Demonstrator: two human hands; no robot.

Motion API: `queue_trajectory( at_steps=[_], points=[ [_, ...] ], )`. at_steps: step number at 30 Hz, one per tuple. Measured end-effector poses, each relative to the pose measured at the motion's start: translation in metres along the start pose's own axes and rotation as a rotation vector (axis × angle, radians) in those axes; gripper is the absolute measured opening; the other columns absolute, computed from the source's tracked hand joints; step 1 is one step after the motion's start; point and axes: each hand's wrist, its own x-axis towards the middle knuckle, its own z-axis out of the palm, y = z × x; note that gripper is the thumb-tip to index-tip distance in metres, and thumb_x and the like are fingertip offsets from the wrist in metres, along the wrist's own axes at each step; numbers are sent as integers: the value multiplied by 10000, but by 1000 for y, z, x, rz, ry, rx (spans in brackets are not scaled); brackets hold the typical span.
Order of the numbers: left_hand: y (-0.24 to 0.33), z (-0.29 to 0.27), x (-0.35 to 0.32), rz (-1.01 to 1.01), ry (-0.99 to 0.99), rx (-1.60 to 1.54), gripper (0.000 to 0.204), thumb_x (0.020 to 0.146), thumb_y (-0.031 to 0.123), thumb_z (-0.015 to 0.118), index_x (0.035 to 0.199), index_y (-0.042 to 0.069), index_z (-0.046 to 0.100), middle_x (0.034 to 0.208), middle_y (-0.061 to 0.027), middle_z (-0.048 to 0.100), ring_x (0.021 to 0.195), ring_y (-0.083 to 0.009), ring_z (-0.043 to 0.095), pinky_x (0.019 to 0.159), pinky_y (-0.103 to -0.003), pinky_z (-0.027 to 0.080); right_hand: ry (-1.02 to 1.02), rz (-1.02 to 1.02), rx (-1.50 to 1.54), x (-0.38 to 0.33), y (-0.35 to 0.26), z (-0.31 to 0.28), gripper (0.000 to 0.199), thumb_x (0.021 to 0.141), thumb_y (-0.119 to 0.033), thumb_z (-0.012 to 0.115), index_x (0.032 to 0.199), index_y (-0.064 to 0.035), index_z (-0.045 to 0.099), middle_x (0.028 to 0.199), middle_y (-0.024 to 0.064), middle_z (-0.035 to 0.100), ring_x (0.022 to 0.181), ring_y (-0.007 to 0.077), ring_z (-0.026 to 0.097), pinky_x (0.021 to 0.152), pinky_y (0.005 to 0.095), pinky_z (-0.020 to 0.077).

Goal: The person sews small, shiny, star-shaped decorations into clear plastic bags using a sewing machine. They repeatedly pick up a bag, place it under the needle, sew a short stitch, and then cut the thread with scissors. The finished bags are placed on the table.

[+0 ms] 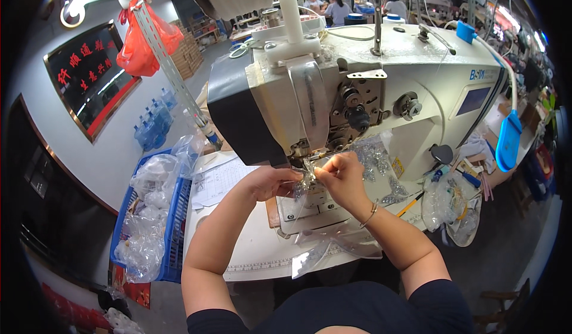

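Glittery piece: small silvery-clear bit, between the two sets of fingertips, just below the needle area of the sewing machine; exact shape too small to tell.
Left hand: thumb and fingertips nearly closed, pinching the piece's left side; piece sits just right of the fingertips.
Right hand: fingers curled, thumb and index drawn together at the piece's upper right; piece sits just left of the fingertips. Whether the grip is firm, can't tell.
Glittery pile: on the machine side, right of the right hand, apart from it.
Clear plastic sheet: below both hands, at the front edge of the white tabletop.
Orange pencil: right of the right wrist.
Blue crate: left of the table, clear plastic inside.
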Motion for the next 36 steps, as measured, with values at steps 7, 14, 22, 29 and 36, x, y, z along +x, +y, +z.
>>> queue_trajectory(
  at_steps=[7, 14, 22, 29, 36],
  points=[
    [9, -22, 12, 52, 6, 152, 292, 793, 26, 668, 1070, 46, 580, 971, -42, 619, 863, -142, 604, 715, -309, 526, -204, 70, -219, 11, -4, 1, 170, 723, -223, 662, 620, -88, 676, 602, 39, 595, 861, 251, 470, 819, 403, 288],
    [7, -30, 18, 132, 31, 164, 304, 789, 19, 677, 1074, 57, 577, 984, -58, 613, 862, -154, 609, 736, -297, 526, -181, -26, -295, 8, -8, 0, 165, 745, -176, 627, 614, -76, 643, 641, 54, 585, 887, 290, 446, 822, 430, 272],
    [2, -28, 11, 132, 29, 6, 351, 781, -39, 651, 1098, 84, 564, 942, -25, 596, 892, -116, 582, 748, -254, 487, -115, -62, -242, 2, 5, 3, 102, 752, -172, 616, 749, -72, 639, 806, 75, 592, 933, 308, 439, 842, 452, 278],
    [2, -35, 22, 213, 11, 87, 242, 780, -12, 673, 1001, 39, 587, 923, -81, 610, 837, -192, 610, 689, -324, 538, -105, -46, -216, 1, 6, 4, 111, 758, -171, 603, 775, -65, 631, 877, 83, 585, 958, 314, 435, 854, 454, 286],
    [4, -24, 16, 190, 62, 138, 216, 793, -10, 659, 992, 26, 583, 901, -78, 603, 814, -191, 608, 662, -320, 532, -114, -31, -189, -1, 8, 3, 126, 766, -189, 599, 806, -76, 639, 928, 92, 574, 967, 321, 436, 851, 464, 295]
  ],
)
